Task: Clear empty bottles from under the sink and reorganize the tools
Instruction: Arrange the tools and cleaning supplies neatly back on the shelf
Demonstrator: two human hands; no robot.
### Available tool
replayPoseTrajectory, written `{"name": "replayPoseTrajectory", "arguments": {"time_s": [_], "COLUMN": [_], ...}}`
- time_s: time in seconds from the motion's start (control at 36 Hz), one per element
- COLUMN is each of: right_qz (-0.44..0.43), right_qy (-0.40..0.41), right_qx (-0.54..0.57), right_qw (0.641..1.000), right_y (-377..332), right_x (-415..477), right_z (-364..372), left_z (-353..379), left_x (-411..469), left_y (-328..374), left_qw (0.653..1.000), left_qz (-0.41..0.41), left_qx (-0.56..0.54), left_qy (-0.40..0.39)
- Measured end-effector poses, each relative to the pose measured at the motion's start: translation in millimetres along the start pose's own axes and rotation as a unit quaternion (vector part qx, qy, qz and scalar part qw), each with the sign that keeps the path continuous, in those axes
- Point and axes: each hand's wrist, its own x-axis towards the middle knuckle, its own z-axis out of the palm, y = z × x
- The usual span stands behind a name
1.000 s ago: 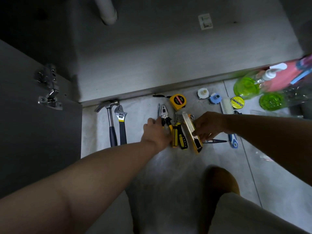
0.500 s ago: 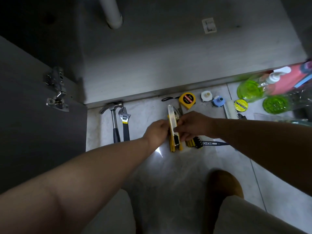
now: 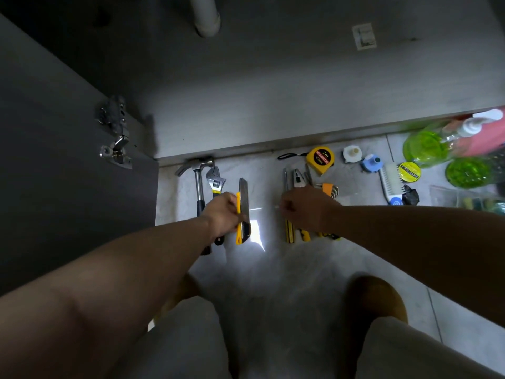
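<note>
Tools lie in a row on the tiled floor in front of the open sink cabinet. My left hand point(image 3: 222, 213) grips a yellow utility knife point(image 3: 243, 212), lying just right of an adjustable wrench point(image 3: 215, 181) and a hammer point(image 3: 199, 184). My right hand point(image 3: 303, 209) hovers with curled fingers over pliers point(image 3: 299, 179), yellow-handled screwdrivers point(image 3: 289, 232) and an orange hex key set point(image 3: 329, 188); what it holds is hidden. A yellow tape measure point(image 3: 320, 157) sits behind them. Green bottles point(image 3: 426, 147) and a pink bottle point(image 3: 483, 138) lie at far right.
The cabinet floor point(image 3: 273, 91) is bare except for a drain pipe point(image 3: 206, 17) and a white sticker point(image 3: 364, 36). The open door point(image 3: 54, 160) with its hinge point(image 3: 116, 132) stands left. Caps point(image 3: 352, 154), a brush point(image 3: 389, 181) and a tape roll point(image 3: 409, 171) lie right. My knees are below.
The utility knife passed from the tool cluster on the right to the left, beside the wrench, now under my left hand. My right hand went back over the pliers and screwdrivers.
</note>
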Motion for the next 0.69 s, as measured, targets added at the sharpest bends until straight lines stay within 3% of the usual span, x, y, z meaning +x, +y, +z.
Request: {"name": "replayPoseTrajectory", "arguments": {"time_s": [0.28, 0.47, 0.69], "right_qz": [0.110, 0.130, 0.192], "right_qy": [0.047, 0.059, 0.024], "right_qx": [-0.118, -0.219, -0.171], "right_qw": [0.986, 0.965, 0.966], "right_y": [24, 12, -8], "right_x": [-13, -13, -7], "right_z": [3, 14, 19], "left_z": [-10, -3, 7], "left_x": [6, -1, 2], "left_y": [-8, -13, -16], "left_qw": [0.977, 0.964, 0.951], "left_qz": [0.041, 0.121, 0.105], "left_qx": [0.195, 0.228, 0.288], "left_qy": [0.079, 0.067, 0.051]}}
